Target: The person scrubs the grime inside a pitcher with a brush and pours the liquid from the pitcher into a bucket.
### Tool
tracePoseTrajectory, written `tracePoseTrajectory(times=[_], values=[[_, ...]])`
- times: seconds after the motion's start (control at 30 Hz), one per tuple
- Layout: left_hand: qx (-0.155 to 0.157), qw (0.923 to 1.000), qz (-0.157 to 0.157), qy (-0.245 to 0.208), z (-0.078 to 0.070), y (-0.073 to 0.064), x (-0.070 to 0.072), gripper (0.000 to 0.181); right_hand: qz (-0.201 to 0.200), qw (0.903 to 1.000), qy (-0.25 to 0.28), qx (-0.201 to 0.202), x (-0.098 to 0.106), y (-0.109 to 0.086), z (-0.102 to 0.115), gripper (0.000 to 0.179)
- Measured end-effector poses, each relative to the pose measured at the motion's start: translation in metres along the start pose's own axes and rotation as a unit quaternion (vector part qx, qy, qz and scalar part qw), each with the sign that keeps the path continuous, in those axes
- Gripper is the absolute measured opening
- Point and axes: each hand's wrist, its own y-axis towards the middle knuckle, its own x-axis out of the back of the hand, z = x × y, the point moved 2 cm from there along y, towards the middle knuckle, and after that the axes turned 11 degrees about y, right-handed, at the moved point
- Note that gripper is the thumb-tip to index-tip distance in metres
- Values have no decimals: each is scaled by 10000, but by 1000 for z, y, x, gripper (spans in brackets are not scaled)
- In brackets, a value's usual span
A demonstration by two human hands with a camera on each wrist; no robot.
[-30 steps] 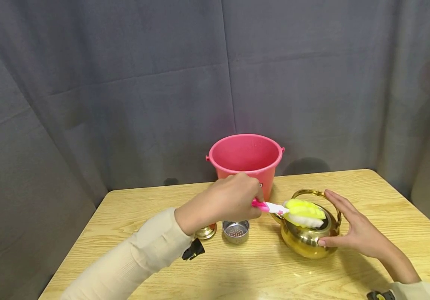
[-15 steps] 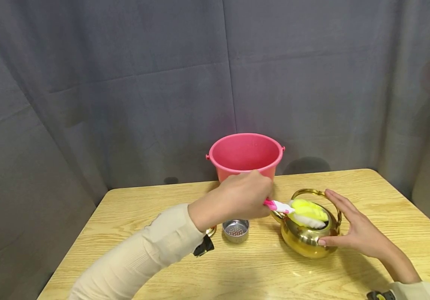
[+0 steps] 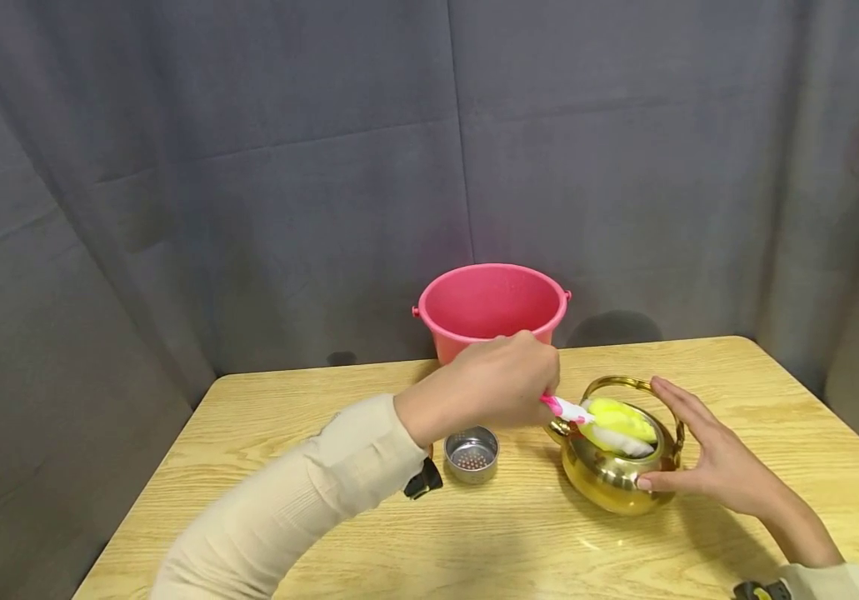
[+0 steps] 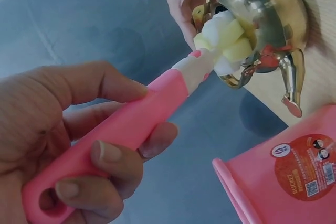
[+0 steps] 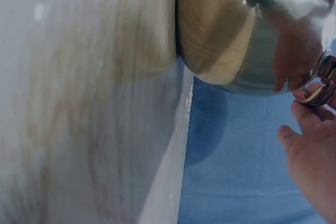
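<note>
My left hand (image 3: 496, 382) grips the pink handle (image 4: 128, 116) of a cleaning brush, its fingers wrapped round it. The brush's yellow and white sponge head (image 3: 616, 427) dips into the mouth of a shiny gold teapot (image 3: 612, 487), hiding most of the opening. The teapot stands on the table with its spout towards the left and its arched handle (image 3: 616, 382) up. From the right side, my right hand (image 3: 725, 471) holds the teapot, thumb on its body and fingers at the arched handle.
A pink bucket (image 3: 485, 302) stands at the back, partly behind my left hand. In front of it sits a small metal strainer cup (image 3: 471, 467) with a perforated bottom. A grey curtain (image 3: 324, 208) hangs behind the wooden table (image 3: 489, 542).
My left hand has moved right, and the sponge head has gone deeper into the teapot. The gold piece by the strainer cup is now mostly hidden behind my left wrist. My right hand stays put.
</note>
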Motion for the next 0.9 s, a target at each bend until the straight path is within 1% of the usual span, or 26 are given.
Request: tracePoseTrajectory(times=[0.13,0.27,0.37,0.5,0.63,0.8,0.9], values=[[-36,10000,17,61,-3,7,-2,32,-1,10000,-10,-66,1,-1,0,116],[-67,9996,2,277,-8,14,-4,32,28,10000,31,-66,1,-2,0,116],[-1,9994,55,338,-11,16,-6,31,23,10000,40,-63,1,-2,-1,116],[145,9995,153,240,-13,19,-9,29,-2,10000,21,-60,2,-3,-2,116],[266,9994,179,123,-17,21,-13,27,-23,10000,15,-30,2,-4,-3,116],[294,9993,207,73,-19,23,-21,26,-18,10000,-24,1,0,-4,-3,116],[251,9995,113,141,-20,23,-25,26,-21,10000,-51,4,-1,-4,-3,116]])
